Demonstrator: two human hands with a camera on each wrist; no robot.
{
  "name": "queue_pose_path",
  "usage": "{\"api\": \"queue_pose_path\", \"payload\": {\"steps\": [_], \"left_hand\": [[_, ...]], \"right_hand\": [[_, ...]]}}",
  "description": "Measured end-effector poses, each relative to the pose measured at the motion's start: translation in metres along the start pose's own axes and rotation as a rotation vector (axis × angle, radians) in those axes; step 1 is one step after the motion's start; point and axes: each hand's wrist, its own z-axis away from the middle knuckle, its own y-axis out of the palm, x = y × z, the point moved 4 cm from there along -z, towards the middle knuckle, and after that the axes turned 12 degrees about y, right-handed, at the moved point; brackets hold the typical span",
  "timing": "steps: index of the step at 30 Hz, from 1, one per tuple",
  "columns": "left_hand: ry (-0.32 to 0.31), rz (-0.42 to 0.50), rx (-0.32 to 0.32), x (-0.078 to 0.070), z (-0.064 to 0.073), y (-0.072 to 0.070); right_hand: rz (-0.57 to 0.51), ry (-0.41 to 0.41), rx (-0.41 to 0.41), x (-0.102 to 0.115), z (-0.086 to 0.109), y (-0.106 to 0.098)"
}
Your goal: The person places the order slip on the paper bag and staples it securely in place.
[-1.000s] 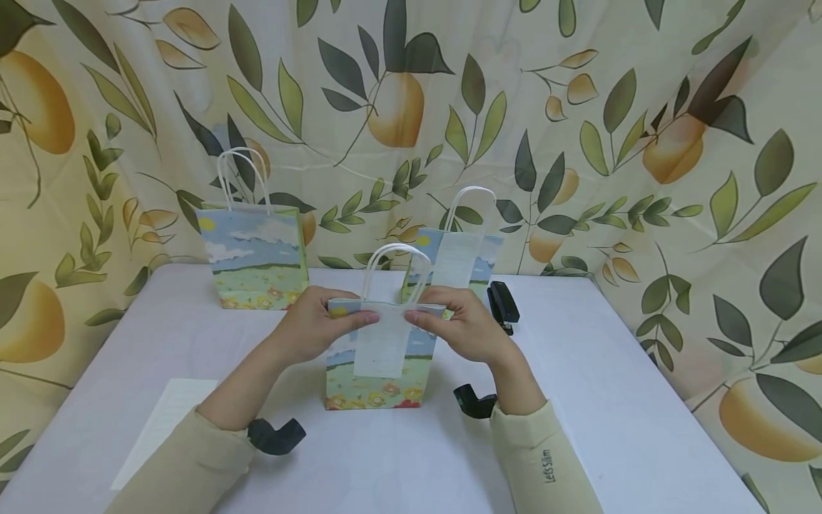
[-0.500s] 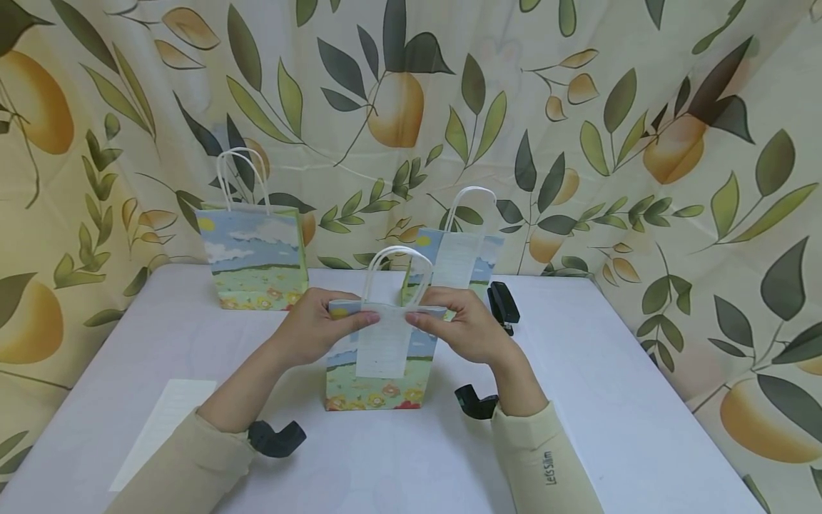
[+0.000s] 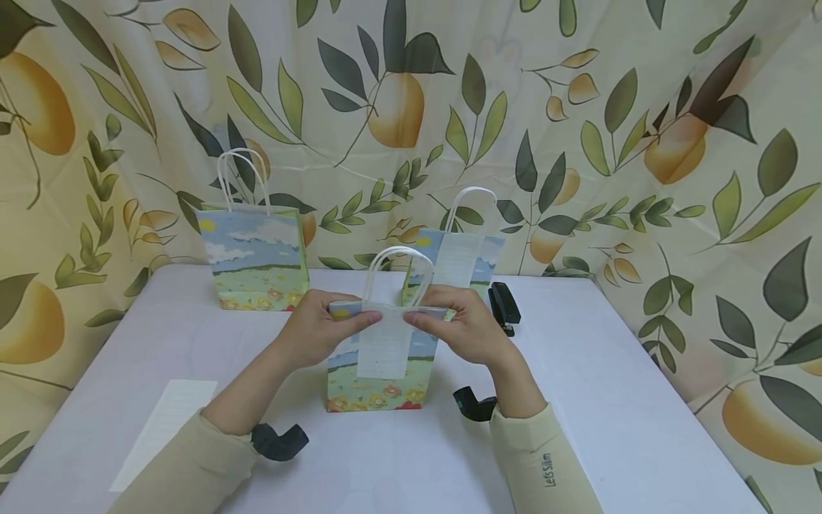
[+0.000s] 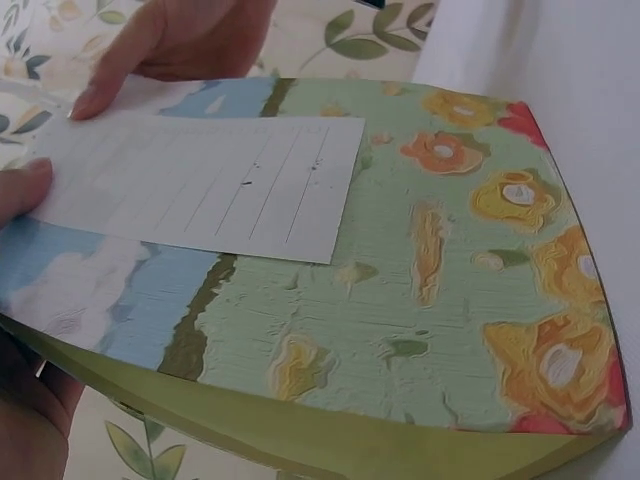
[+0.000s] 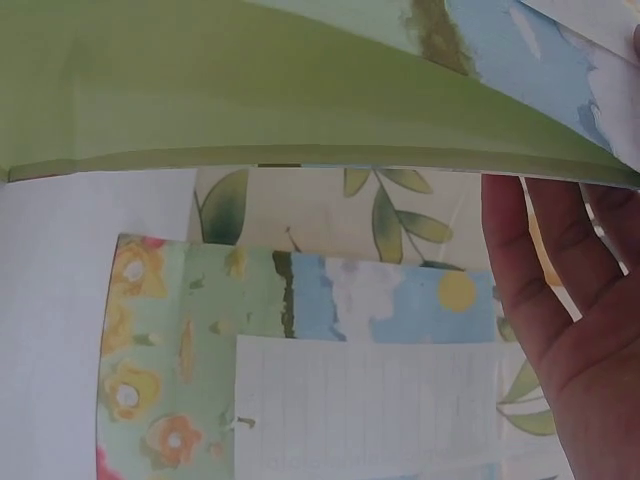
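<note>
A small paper gift bag [image 3: 385, 396] printed with sky, clouds and flowers stands at the middle of the table, its white rope handles [image 3: 427, 265] upright. My left hand [image 3: 316, 330] pinches the left of its top edge, thumb in front and fingers behind. The right of that edge is pinched the same way by my right hand [image 3: 467, 325]. A lined white paper slip [image 3: 383, 351] hangs down the bag's front, both thumbs at its upper end. In the left wrist view the slip [image 4: 220, 185] lies over the printed front; the right wrist view shows the bag's green side [image 5: 200, 100].
Behind stand two similar bags: one at the back left [image 3: 257, 260], one at the back right [image 3: 491, 260] with a slip on its front. A black stapler [image 3: 504, 307] lies right of that one. Lined paper [image 3: 167, 428] lies front left. A patterned curtain [image 3: 411, 157] hangs behind the table.
The bag's top has tipped very slightly and the slip has shifted a little to the right. Both hands keep their hold almost without moving.
</note>
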Motion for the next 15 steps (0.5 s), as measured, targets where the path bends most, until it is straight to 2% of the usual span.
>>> {"api": "queue_pose_path", "payload": {"steps": [7,15], "left_hand": [[0.01,-0.01,0.0,0.0002,-0.0005,0.0009],[-0.036,-0.014,0.028,0.0036,0.001,0.0005]], "right_hand": [[-0.005,0.032,0.014,-0.0001,0.0015,-0.0013],[-0.029,0.068,0.017,-0.001,0.0017,0.0]]}}
